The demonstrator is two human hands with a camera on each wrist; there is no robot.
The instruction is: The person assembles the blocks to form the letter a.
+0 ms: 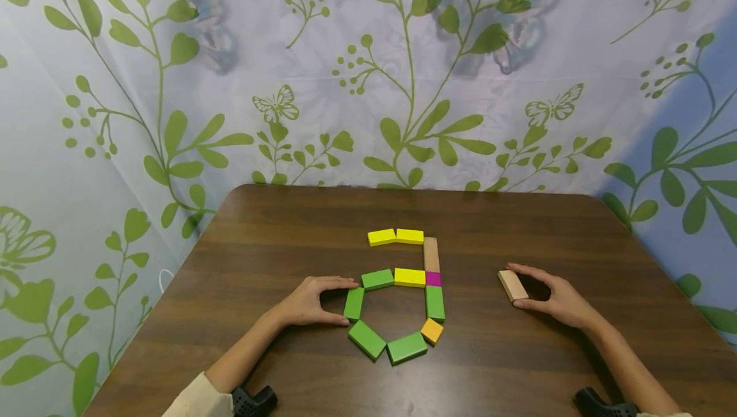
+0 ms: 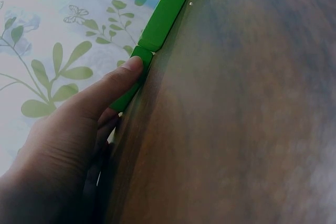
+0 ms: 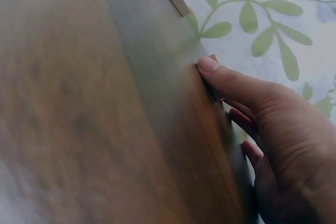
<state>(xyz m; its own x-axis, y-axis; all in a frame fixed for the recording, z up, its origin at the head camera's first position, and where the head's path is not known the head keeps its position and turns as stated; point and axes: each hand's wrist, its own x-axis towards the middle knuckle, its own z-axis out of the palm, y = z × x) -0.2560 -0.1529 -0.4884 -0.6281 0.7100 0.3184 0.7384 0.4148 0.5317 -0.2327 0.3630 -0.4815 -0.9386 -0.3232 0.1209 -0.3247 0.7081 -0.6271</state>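
My left hand (image 1: 313,302) holds a green block (image 1: 354,304) by its two ends, between thumb and fingers. In the left wrist view the thumb (image 2: 131,65) lies against that block, and a larger green block touches its far end. This block forms the left side of a ring of green blocks, a yellow block (image 1: 410,277) and an orange block (image 1: 432,331). Off to the right, my right hand (image 1: 561,298) pinches a plain wooden block (image 1: 513,285) by its ends. In the right wrist view the thumb hides much of this block.
Above the ring, a magenta block (image 1: 433,279) and a plain wooden block (image 1: 431,254) continue its right side upward. Two yellow blocks (image 1: 410,236) reach left from the top. Everything lies on a dark wooden table (image 1: 322,212) before a leaf-patterned cloth (image 1: 345,116).
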